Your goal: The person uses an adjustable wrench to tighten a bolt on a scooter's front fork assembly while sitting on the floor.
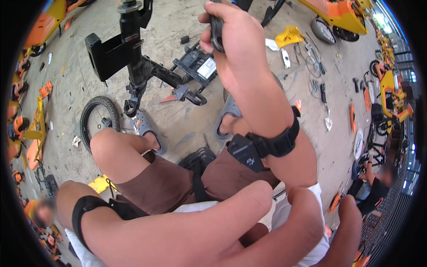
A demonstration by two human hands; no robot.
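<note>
- Right hand (224,42) clamped on a dark handle (216,31), far centre.
- Left hand: out of view; its state cannot be told.
- Black frame (133,58) stands far left, wheel (98,118) nearer.

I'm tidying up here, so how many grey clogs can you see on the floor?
2. One grey clog is on the person's left foot, below the black frame; the other grey clog is on the right foot, partly hidden behind the right hand and its forearm.

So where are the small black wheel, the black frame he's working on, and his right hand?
small black wheel (98,116), head view, on its tyre's upper left curve.
black frame (133,53), head view, on its upright post.
right hand (224,42), head view, on the back of the hand, shut on a dark grip.
</note>
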